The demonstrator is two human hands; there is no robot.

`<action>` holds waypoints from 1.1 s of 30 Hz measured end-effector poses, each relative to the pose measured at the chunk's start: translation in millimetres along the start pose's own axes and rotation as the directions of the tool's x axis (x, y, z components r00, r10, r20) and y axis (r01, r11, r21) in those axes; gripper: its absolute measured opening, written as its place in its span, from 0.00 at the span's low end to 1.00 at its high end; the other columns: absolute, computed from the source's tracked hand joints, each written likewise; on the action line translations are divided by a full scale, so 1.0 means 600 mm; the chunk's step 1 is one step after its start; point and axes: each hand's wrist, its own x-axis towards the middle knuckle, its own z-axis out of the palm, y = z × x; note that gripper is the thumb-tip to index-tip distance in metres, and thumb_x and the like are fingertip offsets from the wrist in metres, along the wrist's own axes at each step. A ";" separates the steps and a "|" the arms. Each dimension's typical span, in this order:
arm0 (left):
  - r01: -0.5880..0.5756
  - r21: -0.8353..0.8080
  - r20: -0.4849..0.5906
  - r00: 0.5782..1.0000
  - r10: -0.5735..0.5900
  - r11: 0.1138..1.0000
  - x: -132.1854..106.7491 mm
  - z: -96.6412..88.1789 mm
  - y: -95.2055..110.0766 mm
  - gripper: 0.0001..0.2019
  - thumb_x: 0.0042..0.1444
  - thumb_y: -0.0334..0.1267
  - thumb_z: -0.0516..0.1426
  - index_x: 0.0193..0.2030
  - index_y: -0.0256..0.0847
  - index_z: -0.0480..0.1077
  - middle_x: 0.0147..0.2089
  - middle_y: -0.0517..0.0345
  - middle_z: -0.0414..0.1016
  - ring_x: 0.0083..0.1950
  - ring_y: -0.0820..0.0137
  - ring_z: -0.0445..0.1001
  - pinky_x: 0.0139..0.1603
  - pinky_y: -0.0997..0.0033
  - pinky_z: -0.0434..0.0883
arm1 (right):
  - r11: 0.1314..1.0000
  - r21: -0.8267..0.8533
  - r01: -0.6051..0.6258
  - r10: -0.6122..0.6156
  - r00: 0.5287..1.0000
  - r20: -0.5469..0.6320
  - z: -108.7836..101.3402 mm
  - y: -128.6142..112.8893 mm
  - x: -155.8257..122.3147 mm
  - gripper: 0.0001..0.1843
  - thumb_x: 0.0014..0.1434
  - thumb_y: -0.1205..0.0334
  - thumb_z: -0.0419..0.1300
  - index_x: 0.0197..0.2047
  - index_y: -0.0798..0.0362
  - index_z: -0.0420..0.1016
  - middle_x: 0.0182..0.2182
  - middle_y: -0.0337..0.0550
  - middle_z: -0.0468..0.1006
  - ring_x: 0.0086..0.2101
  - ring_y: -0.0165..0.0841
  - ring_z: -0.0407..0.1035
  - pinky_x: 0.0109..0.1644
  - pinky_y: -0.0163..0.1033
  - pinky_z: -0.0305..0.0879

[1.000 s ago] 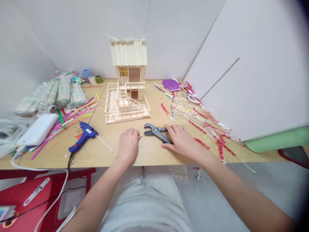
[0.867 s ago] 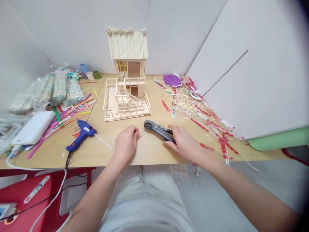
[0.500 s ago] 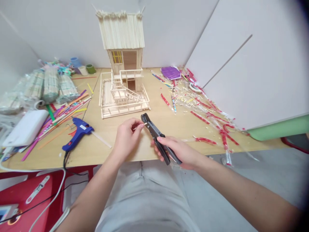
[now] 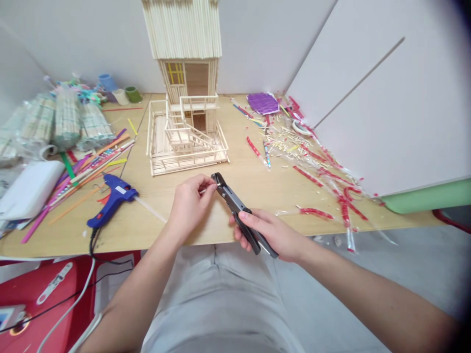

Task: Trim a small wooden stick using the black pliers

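Observation:
My right hand (image 4: 263, 228) is wrapped round the handles of a black hand cutter (image 4: 235, 203), whose head points up and left. Between the pinched thumb and fingers of my left hand (image 4: 195, 198) is a thin wooden stick (image 4: 218, 185), its end lying at the cutter's jaws. Whether the blade touches the stick is too small to tell. Behind my hands stands a model house (image 4: 191, 113) built of thin sticks, with railings, a staircase and a roof. A blue glue gun (image 4: 115, 198) lies left of my left hand, with a clear glue stick in its back end.
Bagged stick bundles (image 4: 68, 120), coloured strips (image 4: 86, 171) and a white box (image 4: 31, 191) crowd the table's left. Cut stick pieces (image 4: 283, 142), red wrappers (image 4: 316, 212) and a purple woven piece (image 4: 263, 103) lie on the right. A red stool (image 4: 47, 304) stands below, crossed by cables.
The view has tipped slightly down and shifted, so the house sits higher in the picture. My hands keep the stick at the cutter's head, with little other movement.

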 end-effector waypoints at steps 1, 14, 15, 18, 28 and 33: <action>0.001 0.002 0.000 1.000 -0.001 1.000 0.000 0.000 0.000 0.08 0.62 0.40 0.57 0.37 0.40 0.76 0.34 0.56 0.81 0.33 0.68 0.76 0.40 0.67 0.72 | 1.000 -0.003 0.002 -0.002 1.000 -0.001 -0.001 -0.001 0.000 0.34 0.52 0.29 0.65 0.40 0.55 0.72 0.29 0.39 0.76 0.26 0.28 0.69 0.30 0.35 0.66; 0.009 0.061 0.009 1.000 -0.010 0.998 0.003 0.004 0.005 0.07 0.61 0.39 0.57 0.37 0.41 0.76 0.35 0.55 0.82 0.35 0.67 0.78 0.41 0.66 0.73 | 1.000 -0.019 0.019 -0.019 1.000 0.006 -0.008 0.005 0.001 0.34 0.52 0.28 0.63 0.38 0.54 0.70 0.26 0.37 0.73 0.22 0.26 0.67 0.26 0.33 0.63; 0.005 0.075 0.011 1.000 -0.006 0.997 0.003 0.005 0.005 0.07 0.61 0.39 0.57 0.36 0.41 0.76 0.36 0.55 0.82 0.35 0.67 0.78 0.42 0.66 0.73 | 1.000 -0.020 0.024 -0.024 1.000 0.003 -0.008 0.007 0.002 0.35 0.52 0.27 0.63 0.38 0.54 0.70 0.26 0.37 0.72 0.22 0.26 0.67 0.25 0.33 0.63; -0.006 0.123 0.019 1.000 0.004 0.992 0.004 0.008 0.004 0.07 0.61 0.39 0.57 0.36 0.41 0.76 0.36 0.55 0.82 0.35 0.66 0.78 0.43 0.65 0.73 | 1.000 -0.003 0.016 -0.016 1.000 -0.009 -0.007 0.010 0.006 0.36 0.52 0.26 0.62 0.37 0.54 0.70 0.25 0.36 0.71 0.21 0.26 0.67 0.24 0.33 0.62; -0.039 0.264 0.041 0.999 0.029 0.964 -0.006 0.014 -0.001 0.08 0.62 0.36 0.57 0.36 0.40 0.77 0.36 0.54 0.83 0.36 0.64 0.78 0.42 0.64 0.72 | 0.990 -0.115 -0.077 0.075 0.997 -0.026 -0.009 0.001 0.015 0.29 0.60 0.33 0.60 0.31 0.54 0.68 0.21 0.34 0.69 0.17 0.26 0.65 0.19 0.32 0.60; -0.033 0.296 0.053 0.998 0.019 0.955 -0.008 0.019 -0.003 0.08 0.61 0.36 0.57 0.36 0.40 0.78 0.36 0.53 0.83 0.36 0.63 0.78 0.42 0.64 0.71 | 0.930 -0.299 -0.215 0.197 0.976 -0.089 -0.002 -0.022 0.019 0.25 0.70 0.46 0.54 0.26 0.53 0.65 0.18 0.36 0.69 0.17 0.26 0.64 0.20 0.31 0.61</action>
